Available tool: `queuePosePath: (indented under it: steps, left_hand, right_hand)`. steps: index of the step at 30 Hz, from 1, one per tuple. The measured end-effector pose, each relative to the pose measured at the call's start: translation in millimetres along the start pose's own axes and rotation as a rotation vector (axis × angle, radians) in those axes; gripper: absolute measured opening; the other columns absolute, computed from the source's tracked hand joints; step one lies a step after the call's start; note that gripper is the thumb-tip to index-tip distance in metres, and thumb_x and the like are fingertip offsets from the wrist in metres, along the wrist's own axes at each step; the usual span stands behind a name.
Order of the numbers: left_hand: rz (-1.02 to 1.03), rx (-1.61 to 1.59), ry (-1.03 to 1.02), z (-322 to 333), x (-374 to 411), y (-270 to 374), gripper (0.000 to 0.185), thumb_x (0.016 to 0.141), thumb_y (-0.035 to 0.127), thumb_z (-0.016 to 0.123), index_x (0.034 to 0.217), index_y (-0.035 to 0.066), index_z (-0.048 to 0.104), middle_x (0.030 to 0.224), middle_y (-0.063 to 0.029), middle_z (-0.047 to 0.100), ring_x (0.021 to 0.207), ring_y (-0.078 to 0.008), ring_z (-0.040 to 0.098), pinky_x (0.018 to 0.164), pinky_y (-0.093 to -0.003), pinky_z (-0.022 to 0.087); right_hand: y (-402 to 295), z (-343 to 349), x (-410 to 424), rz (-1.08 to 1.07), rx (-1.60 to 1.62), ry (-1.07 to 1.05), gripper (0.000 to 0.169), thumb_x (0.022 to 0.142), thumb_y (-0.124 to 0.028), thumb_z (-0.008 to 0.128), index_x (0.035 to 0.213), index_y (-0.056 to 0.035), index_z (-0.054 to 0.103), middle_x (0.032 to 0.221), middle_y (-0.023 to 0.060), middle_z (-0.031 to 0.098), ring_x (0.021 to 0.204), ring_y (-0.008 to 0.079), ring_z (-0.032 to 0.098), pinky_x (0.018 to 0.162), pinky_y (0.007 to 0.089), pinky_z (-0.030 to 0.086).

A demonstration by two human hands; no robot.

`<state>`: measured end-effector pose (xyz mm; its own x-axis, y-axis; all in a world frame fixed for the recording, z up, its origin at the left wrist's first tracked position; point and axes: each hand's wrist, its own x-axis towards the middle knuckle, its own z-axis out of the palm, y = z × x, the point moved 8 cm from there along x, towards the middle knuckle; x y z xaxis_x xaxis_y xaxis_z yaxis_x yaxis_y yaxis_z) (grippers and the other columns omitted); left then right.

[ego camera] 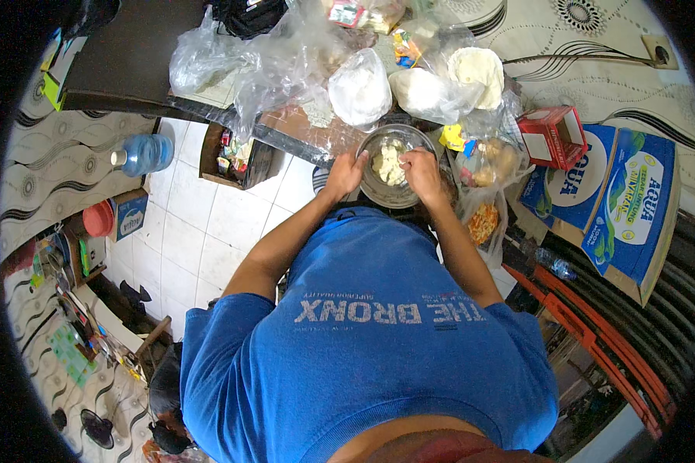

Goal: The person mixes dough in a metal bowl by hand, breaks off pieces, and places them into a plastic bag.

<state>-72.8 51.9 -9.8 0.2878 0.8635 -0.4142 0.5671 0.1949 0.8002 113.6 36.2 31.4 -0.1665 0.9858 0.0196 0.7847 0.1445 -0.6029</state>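
Observation:
A round metal bowl (pixel 376 194) is in front of me, close to my waist. Inside it lies a lumpy, pale yellow mass (pixel 389 165). My left hand (pixel 347 172) grips the bowl's left side, with the thumb over the rim. Over the right part of the bowl, my right hand (pixel 424 173) is curled, its fingertips down at the edge of the mass. Whether those fingers pinch some of it or hold a small utensil is hidden. Just beyond the bowl sits a plastic bag of white powder (pixel 359 95).
A second white-filled bag (pixel 420 92) and a pale, flat round piece (pixel 476 75) lie beyond. To the right are a bag with orange shreds (pixel 483 224), a red box (pixel 553 139) and a blue Aqua carton (pixel 628 191). A wooden crate (pixel 249 165) stands on the tiled floor (pixel 191 191).

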Motion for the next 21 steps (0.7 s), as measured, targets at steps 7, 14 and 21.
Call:
queuePosePath:
  steps: [7, 14, 21]
  left_hand:
    - [0.048, -0.040, 0.032, -0.5, -0.4, -0.9, 0.040, 0.098, 0.030, 0.045, 0.113, -0.003, 0.060, 0.098, -0.0340, 0.062, 0.099, -0.0495, 0.059, 0.086, -0.0532, 0.045]
    - [0.040, -0.010, 0.054, -3.3, -1.8, 1.5, 0.039, 0.097, 0.029, 0.045, 0.117, -0.002, 0.058, 0.098, -0.0332, 0.063, 0.097, -0.0499, 0.059, 0.086, -0.0532, 0.046]
    - [0.074, -0.070, 0.029, -2.9, -1.7, 4.3, 0.040, 0.097, 0.029, 0.045, 0.118, -0.002, 0.057, 0.099, -0.0335, 0.063, 0.098, -0.0502, 0.059, 0.086, -0.0532, 0.046]
  right_hand:
    - [5.3, 7.8, 4.9, 0.284, -0.174, -0.084, 0.013, 0.082, -0.017, 0.065, 0.082, -0.0047, 0.070, 0.078, 0.0238, 0.066, 0.075, 0.0421, 0.067, 0.067, 0.0521, 0.051]
    - [19.9, 22.7, 2.9, 0.190, -0.194, -0.140, 0.017, 0.084, -0.020, 0.064, 0.087, -0.0056, 0.073, 0.079, 0.0257, 0.066, 0.077, 0.0430, 0.066, 0.070, 0.0519, 0.052]
    - [0.7, 2.1, 1.6, 0.212, -0.044, -0.207, 0.029, 0.079, -0.005, 0.065, 0.108, -0.0053, 0.069, 0.084, 0.0274, 0.066, 0.083, 0.0432, 0.066, 0.075, 0.0493, 0.052]
